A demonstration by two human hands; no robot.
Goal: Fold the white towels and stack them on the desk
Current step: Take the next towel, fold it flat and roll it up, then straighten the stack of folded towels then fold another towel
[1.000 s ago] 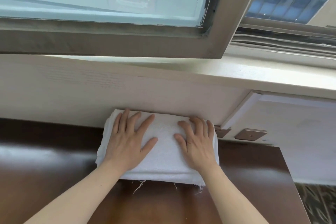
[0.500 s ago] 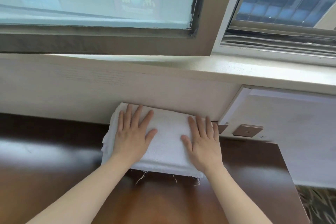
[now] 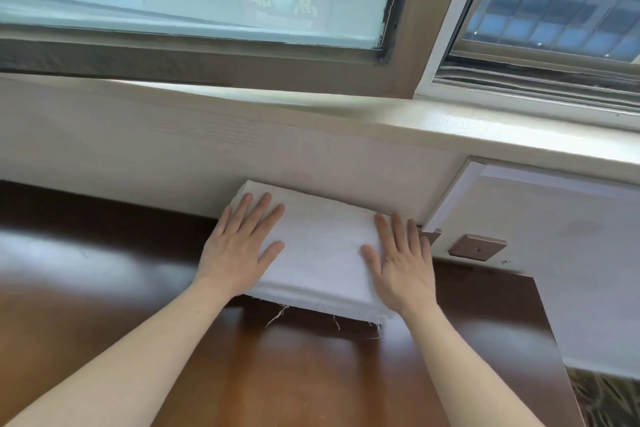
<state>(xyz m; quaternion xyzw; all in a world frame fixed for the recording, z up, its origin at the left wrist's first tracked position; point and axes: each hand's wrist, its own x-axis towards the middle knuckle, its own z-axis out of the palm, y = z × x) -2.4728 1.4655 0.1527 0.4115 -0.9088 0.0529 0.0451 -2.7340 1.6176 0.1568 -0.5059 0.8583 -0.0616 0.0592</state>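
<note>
A stack of folded white towels (image 3: 318,253) lies on the dark brown wooden desk (image 3: 294,374), its far edge against the white wall. Loose threads hang from its near edge. My left hand (image 3: 242,246) lies flat on the left part of the stack with fingers straight and spread. My right hand (image 3: 401,263) lies flat on the right part, fingers straight and pointing at the wall. Neither hand grips the cloth.
The white wall (image 3: 173,156) and window sill (image 3: 450,125) rise right behind the stack. Two bronze wall plates (image 3: 478,246) sit just right of the towels. The desk's right edge (image 3: 554,340) drops off to patterned carpet (image 3: 606,399).
Both hands have slid slightly outward over the towel top, staying flat. The stack stays against the wall; the view has shifted a little.
</note>
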